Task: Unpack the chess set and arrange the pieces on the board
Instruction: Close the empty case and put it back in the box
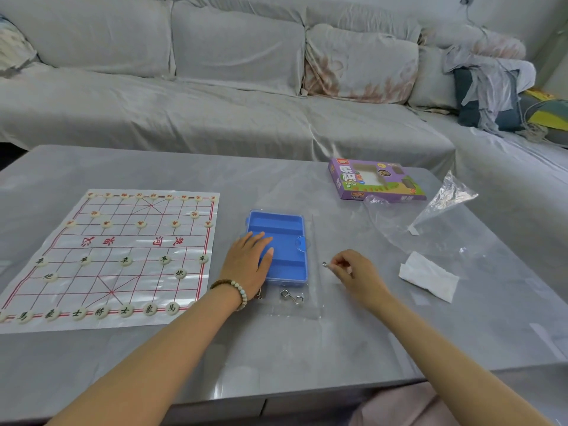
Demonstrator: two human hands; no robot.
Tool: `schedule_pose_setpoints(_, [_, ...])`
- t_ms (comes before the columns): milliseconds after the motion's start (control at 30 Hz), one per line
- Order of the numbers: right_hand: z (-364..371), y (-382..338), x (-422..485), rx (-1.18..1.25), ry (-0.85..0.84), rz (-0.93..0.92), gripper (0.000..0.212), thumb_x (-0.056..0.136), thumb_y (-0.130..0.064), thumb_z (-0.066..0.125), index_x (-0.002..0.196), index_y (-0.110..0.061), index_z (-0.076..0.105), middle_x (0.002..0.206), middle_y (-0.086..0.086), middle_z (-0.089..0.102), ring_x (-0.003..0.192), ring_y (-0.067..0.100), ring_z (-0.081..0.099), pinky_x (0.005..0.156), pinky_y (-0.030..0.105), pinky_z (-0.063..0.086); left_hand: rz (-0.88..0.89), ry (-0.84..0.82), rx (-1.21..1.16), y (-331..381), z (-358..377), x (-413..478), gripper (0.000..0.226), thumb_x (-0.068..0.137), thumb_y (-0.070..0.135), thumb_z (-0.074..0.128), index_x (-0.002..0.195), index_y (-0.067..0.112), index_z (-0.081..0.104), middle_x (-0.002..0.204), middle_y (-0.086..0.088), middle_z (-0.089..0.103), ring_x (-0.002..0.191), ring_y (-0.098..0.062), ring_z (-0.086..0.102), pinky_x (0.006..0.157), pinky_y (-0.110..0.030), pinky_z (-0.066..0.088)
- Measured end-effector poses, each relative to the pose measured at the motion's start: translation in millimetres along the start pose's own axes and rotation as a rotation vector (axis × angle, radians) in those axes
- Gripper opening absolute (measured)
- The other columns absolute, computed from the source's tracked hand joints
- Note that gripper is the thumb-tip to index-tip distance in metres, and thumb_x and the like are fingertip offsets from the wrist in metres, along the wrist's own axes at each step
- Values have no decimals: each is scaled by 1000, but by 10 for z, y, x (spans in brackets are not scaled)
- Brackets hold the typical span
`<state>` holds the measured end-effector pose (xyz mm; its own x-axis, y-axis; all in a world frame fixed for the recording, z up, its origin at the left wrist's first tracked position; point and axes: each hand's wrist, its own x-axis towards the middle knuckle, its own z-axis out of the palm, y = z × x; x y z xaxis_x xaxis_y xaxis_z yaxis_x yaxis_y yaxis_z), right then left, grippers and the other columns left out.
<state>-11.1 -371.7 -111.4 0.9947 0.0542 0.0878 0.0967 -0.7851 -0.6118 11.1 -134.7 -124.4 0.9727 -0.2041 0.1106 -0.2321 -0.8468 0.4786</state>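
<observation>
Xiangqi board (129, 241): a printed sheet lying flat on the left half of the grey table (184, 358). Its long axis runs from us toward the sofa (215, 87), and the river band crosses it left to right. The near-left corner runs out of view.

Chess pieces (126, 310): pale discs standing on the line crossings. Dark-marked ones fill the near rows and red-marked ones the far rows. The right end of the nearest row is hidden behind the left forearm.

Blue tray (285, 238): just right of the board, not touching it. Its long axis also runs near to far, its dividers run crosswise, and a latch tab sits on its right edge. No pieces show in the compartments we can see.

Left hand (247, 262): lies flat on the tray's near-left part, fingers straight, nothing gripped. A bead bracelet (236, 287) is on the wrist.

Right hand (356, 272): right of the tray, fingertips curled and pinching a small metal ring (325, 264).

Two bent metal wire loops (292, 296) lie just near of the tray.

Open room: a narrow bare strip between board and tray, and a wide bare band along the table's near edge.

Far right: purple game box (375, 179), clear plastic bag (442, 204), and folded white paper (427, 276), all well apart from the board.
</observation>
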Motion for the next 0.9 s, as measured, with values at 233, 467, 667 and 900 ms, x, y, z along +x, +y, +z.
schedule_pose_setpoints(233, [302, -480, -204, -34, -125, -189, 11, 86, -26, 65, 80, -27, 56, 79, -17, 49, 73, 0, 47, 72, 19, 40, -106, 16, -113, -58, -58, -167, 47, 100, 35, 27, 143, 18, 31, 153, -1, 23, 142, -18, 15, 116, -31, 12])
schedule_pose_setpoints(467, [363, -247, -84, 104, 20, 196, 50, 89, -40, 59, 128, -11, 49, 128, 2, 42, 120, 18, 42, 105, 28, 32, -291, 34, -239, -84, -67, -173, 51, 94, 40, 41, 131, 5, 33, 130, -14, 44, 117, -30, 45, 98, -45, 42])
schedule_pose_setpoints(667, [506, -255, -15, 292, 12, 349, 44, 88, -46, 57, 116, -11, 54, 113, -1, 50, 109, 17, 47, 96, 29, 37, -345, 27, -488, 37, -74, -95, 64, 96, 35, 42, 148, 13, 10, 155, -5, 15, 140, -24, 21, 112, -37, 23])
schedule_pose_setpoints(900, [214, -210, 207, 870, -21, 460, 40, 90, -33, 61, 126, -26, 46, 99, 4, 65, 76, 18, 61, 68, 31, 51, -338, 151, -822, 209, -125, 120, 64, 92, 20, 54, 146, 21, 19, 151, 2, 27, 135, -20, 33, 106, -32, 31])
